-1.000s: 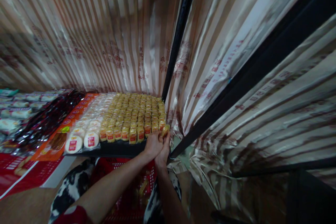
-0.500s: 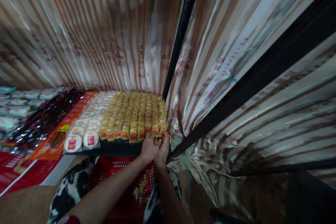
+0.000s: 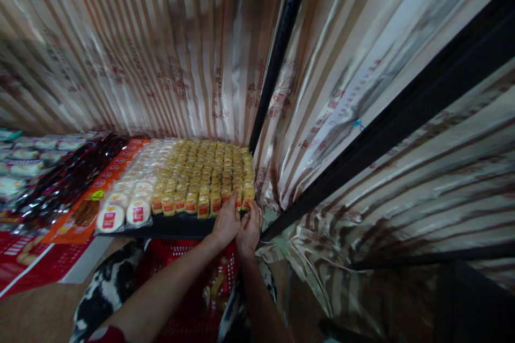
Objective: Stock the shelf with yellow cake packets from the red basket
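Rows of small yellow snack packets [image 3: 204, 171] in clear wrappers with red labels stand close together on a dark shelf [image 3: 164, 225]. My left hand [image 3: 227, 223] is at the front edge near the right end, its fingers closed on a front packet. Right beside it, almost touching, my right hand [image 3: 249, 229] has its fingers bent around the packet at the right corner. The fingertips of both hands are partly hidden. Below the shelf, a red basket [image 3: 173, 249] stands between my knees with a few yellow packets inside.
Left of the yellow rows lie round white wrapped cakes [image 3: 138, 212], an orange snack bag [image 3: 115, 177], dark shiny packets [image 3: 76, 177] and white packets [image 3: 28, 168]. A black post [image 3: 277, 59] and a slanting black bar [image 3: 362, 144] stand before the striped plastic sheeting [image 3: 181, 53].
My left hand has shifted slightly and its fingers reach further onto the front packets. My right hand has turned a little, staying at the corner. The rows look about the same.
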A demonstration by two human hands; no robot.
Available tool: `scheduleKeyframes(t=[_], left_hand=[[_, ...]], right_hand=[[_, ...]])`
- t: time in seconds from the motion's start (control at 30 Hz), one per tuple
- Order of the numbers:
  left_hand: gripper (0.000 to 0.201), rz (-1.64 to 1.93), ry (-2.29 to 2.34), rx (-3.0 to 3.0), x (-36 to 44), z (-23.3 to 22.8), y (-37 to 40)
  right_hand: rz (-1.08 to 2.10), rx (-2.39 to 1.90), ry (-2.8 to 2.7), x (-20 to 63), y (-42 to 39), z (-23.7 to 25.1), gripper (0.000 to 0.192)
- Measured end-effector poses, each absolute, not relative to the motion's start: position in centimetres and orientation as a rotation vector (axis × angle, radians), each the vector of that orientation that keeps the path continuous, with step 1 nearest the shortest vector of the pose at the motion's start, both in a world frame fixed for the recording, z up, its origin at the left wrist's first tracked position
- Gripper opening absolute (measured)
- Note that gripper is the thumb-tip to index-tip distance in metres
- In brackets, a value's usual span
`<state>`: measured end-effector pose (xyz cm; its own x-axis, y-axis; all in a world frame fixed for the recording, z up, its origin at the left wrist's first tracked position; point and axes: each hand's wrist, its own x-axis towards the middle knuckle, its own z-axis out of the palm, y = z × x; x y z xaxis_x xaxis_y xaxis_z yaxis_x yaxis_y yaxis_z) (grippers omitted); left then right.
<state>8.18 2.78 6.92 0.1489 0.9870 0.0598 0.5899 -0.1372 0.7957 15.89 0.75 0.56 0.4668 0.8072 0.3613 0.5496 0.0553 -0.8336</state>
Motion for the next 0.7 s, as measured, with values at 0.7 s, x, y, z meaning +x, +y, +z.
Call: scheduleKeyframes(t=[0.7], left_hand=[[0.052, 0.679, 1.420, 2.188, 8.1, 7.7, 2.6]], right_hand=[[0.243, -1.569, -1.293, 16.9, 1.8, -1.9, 0.041]])
